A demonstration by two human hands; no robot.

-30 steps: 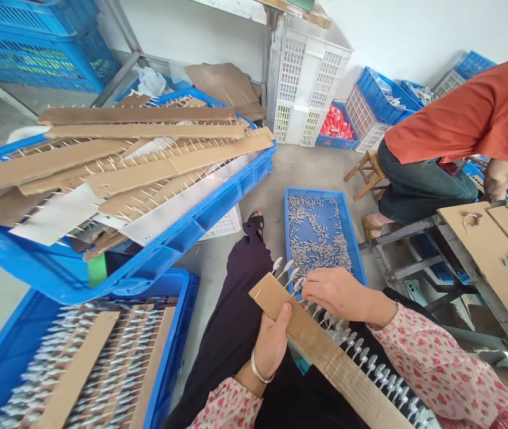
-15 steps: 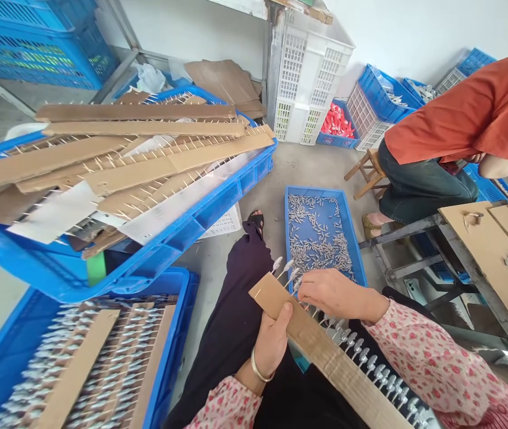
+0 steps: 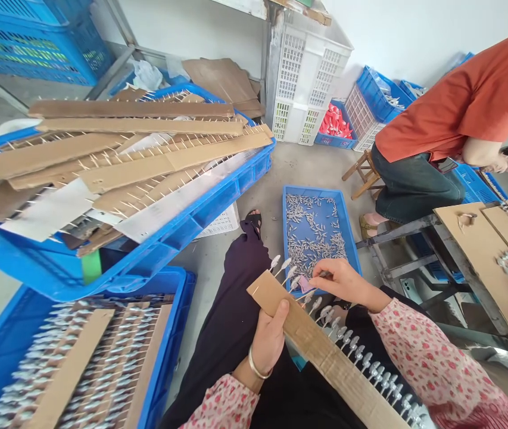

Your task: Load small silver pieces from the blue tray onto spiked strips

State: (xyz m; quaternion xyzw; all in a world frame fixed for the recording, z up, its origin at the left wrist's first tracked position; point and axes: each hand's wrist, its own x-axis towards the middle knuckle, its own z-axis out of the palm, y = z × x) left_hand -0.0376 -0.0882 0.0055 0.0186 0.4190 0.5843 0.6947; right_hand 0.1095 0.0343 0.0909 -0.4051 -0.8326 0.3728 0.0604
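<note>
My left hand grips a brown cardboard strip near its upper end, thumb on top. A row of thin sticks tipped with small silvery leaf-shaped pieces stands out along the strip's right edge. Just right of these tips, my right hand is held with thumb and fingers curled together; whatever is between them is too small to make out. Beyond it on the floor lies a shallow blue tray with many loose silvery pieces. A small pinkish patch shows beside the right fingertips.
A large blue crate at left is heaped with cardboard strips bearing bare sticks. Below it, another blue crate holds strips with silvery tips. At right, a person in an orange shirt sits beside a cardboard-topped table.
My right hand has moved right, away from the silvery tips on the strip. My left hand keeps its hold on the strip. The seated person leans farther right.
</note>
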